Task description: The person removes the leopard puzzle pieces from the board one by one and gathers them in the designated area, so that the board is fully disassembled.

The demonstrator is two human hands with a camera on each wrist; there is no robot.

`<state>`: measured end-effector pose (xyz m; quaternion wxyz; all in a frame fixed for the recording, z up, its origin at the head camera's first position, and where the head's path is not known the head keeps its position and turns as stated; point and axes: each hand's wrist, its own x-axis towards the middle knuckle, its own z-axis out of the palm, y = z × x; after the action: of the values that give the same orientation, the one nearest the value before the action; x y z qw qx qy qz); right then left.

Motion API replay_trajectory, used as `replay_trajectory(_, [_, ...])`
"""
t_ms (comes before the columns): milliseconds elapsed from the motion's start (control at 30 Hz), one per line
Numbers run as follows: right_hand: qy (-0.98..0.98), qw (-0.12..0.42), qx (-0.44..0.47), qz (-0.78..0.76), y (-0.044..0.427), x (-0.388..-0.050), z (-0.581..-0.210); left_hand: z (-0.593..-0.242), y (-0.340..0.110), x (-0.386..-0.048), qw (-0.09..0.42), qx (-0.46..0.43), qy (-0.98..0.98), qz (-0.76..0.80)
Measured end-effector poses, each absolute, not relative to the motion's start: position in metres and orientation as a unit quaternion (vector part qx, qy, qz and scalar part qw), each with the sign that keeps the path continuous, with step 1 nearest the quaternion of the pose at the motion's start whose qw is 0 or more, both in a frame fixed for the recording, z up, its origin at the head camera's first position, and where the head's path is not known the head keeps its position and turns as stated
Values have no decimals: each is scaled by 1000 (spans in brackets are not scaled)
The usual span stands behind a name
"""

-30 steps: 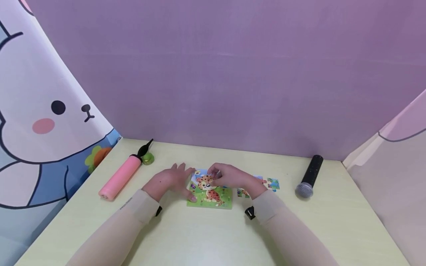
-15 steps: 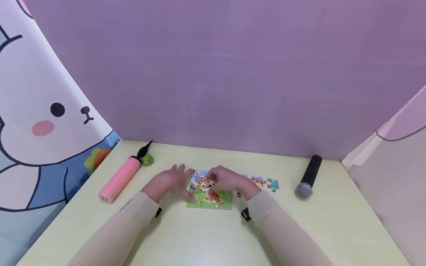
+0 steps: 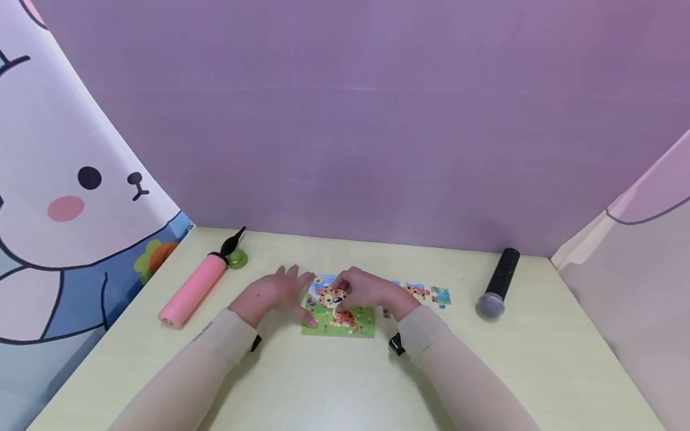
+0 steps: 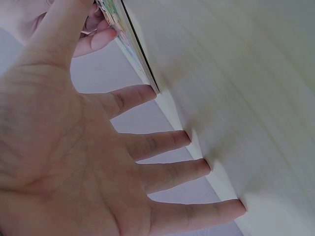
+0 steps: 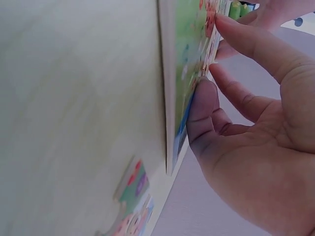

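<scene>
The board (image 3: 318,329) lay flat on the table (image 3: 323,389), printed with a spotted cub on green grass under a blue sky. The left hand (image 3: 277,293) was spread wide at the board's left side, gripping nothing: its thumb rested on the lower left part, its index fingertip met the far left corner, and its other 3 fingertips reached down to the table beyond. The right hand (image 3: 369,288) stood over the upper right part of the board, its thumb and index finger set apart in a C around the cub's face, fingertips touching the print (the right wrist view showed nothing pinched between them). At least 1 further finger of that hand was bent down against the board.

Just to the right of the board lay several loose pieces (image 3: 441,296), partly hidden by the right wrist; 1 blue and green piece sat at the far right of the group.

Farther left, a pink pump (image 3: 194,290) with a black nozzle slanted across the table, a small green thing (image 3: 238,258) beside its neck. Well to the right lay a black microphone (image 3: 498,284), its grey mesh head toward the person. Behind hung a purple cloth (image 3: 345,120), with a cartoon-printed curtain (image 3: 43,149) at left.
</scene>
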<state>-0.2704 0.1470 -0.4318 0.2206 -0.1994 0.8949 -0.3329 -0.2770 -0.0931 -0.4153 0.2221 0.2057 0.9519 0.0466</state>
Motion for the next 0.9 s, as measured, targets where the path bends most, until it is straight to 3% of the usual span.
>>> replay_trajectory(900, [897,196,-215,-333,148,-264,-436,-415,-93,-276,220,208,952,51])
